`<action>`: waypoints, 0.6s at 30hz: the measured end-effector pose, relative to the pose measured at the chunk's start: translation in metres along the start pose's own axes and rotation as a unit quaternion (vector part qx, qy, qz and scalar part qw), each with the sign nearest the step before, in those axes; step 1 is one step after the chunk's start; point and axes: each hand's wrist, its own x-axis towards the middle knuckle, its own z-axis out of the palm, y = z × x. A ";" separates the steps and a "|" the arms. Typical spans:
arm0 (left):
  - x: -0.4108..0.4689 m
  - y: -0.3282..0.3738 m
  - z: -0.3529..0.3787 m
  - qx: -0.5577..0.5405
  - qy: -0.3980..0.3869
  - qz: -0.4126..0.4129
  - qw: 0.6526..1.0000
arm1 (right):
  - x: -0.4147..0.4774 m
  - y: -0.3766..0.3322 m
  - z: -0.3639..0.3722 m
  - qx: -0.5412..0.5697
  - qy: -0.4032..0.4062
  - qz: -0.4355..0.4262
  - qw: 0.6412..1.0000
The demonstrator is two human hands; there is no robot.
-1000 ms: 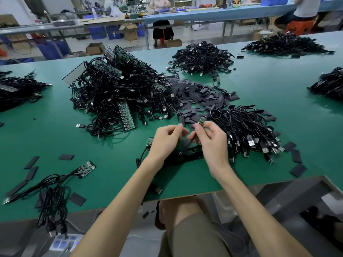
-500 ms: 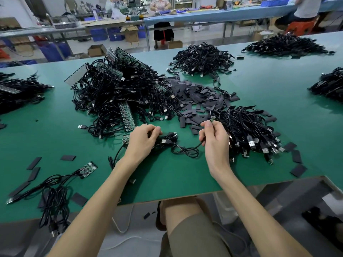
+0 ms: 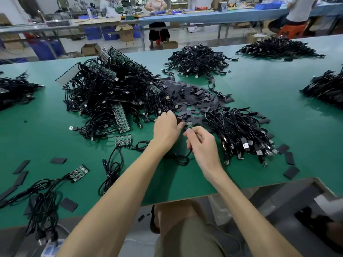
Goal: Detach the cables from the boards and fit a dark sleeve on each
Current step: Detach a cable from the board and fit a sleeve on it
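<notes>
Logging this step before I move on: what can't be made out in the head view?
Head view only.
Left hand: its own back hides whether the fingers hold a sleeve from the sleeve pile.
Small board above the right hand: too small to read.
Cable: partly hidden behind the left forearm.

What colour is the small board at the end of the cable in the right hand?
The small board is green; the head view shows it best.

Electronics workshop (cable heaps, benches)
</notes>
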 end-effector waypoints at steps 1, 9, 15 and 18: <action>0.000 -0.003 0.004 -0.012 0.015 0.006 1.000 | 0.000 0.000 0.000 -0.007 -0.006 -0.001 1.000; -0.014 -0.017 -0.005 -0.205 0.097 0.042 0.973 | 0.001 0.002 0.000 -0.010 -0.014 0.001 1.000; -0.047 -0.017 -0.021 -0.470 -0.005 0.038 0.882 | 0.002 0.004 -0.001 -0.015 -0.006 -0.006 1.000; -0.060 -0.021 -0.015 -0.530 -0.012 0.010 0.848 | 0.002 0.005 -0.001 -0.015 -0.003 -0.009 1.000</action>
